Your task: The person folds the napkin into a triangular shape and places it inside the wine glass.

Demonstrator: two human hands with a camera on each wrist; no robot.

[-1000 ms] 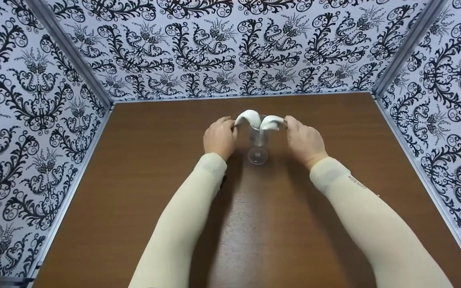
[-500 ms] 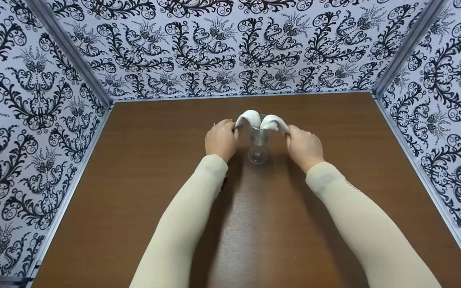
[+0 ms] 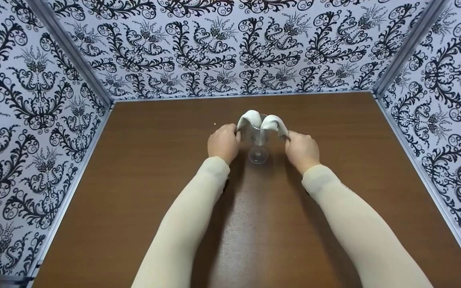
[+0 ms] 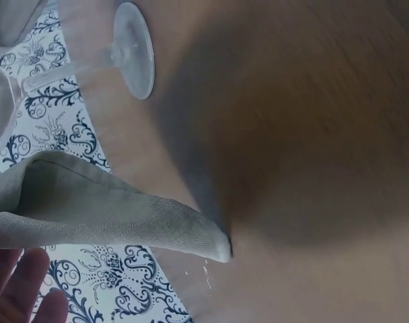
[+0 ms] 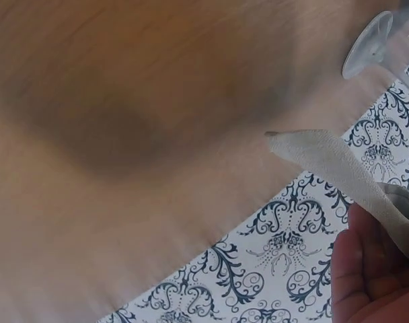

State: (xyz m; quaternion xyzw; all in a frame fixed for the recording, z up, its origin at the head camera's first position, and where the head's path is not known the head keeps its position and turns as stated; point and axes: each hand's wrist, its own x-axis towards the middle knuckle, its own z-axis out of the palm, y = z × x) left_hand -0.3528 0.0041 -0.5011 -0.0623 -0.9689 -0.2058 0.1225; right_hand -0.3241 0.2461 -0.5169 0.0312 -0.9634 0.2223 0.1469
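Observation:
A clear stemmed glass (image 3: 258,155) stands upright near the back of the table. Out of its bowl comes a white cloth napkin (image 3: 270,121), its two ends arching over the rim to either side. My left hand (image 3: 223,143) holds the left end at the glass's left. On the other side, my right hand (image 3: 302,150) pinches the right end. The left wrist view shows a pointed tip of the napkin (image 4: 110,208) sticking out past the fingers (image 4: 19,289). A narrow folded tip (image 5: 332,161) juts from the curled fingers in the right wrist view.
The brown wooden table (image 3: 154,180) is enclosed at the back and sides by panels (image 3: 222,48) with a black-and-white scroll pattern. Grey metal rails run along the corners. Tiny white specks lie on the table to the left of the glass.
Both hands have come down slightly and toward the glass. The napkin's right end now droops more steeply, and its left end also hangs lower. The glass has stayed in place.

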